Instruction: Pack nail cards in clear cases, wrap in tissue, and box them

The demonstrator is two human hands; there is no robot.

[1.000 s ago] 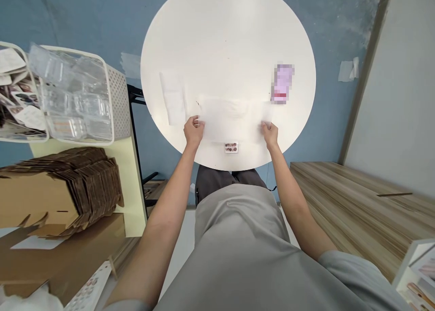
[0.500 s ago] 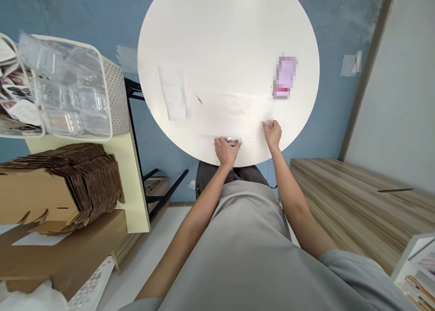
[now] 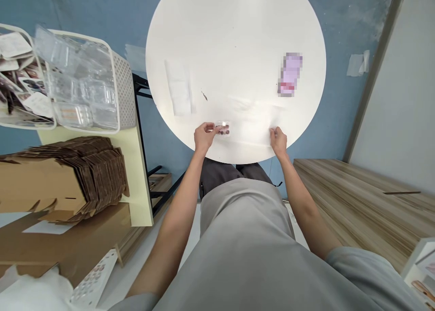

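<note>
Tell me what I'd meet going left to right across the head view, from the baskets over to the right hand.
Basket of cards, basket of clear boxes, white sheet, left hand, small pack, right hand.

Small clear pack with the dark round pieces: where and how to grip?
Probably pinch the small clear pack lightly by its left end, coming in from the left, as the left hand does. It is longer side to side, and that grip leaves most of its face uncovered.
</note>
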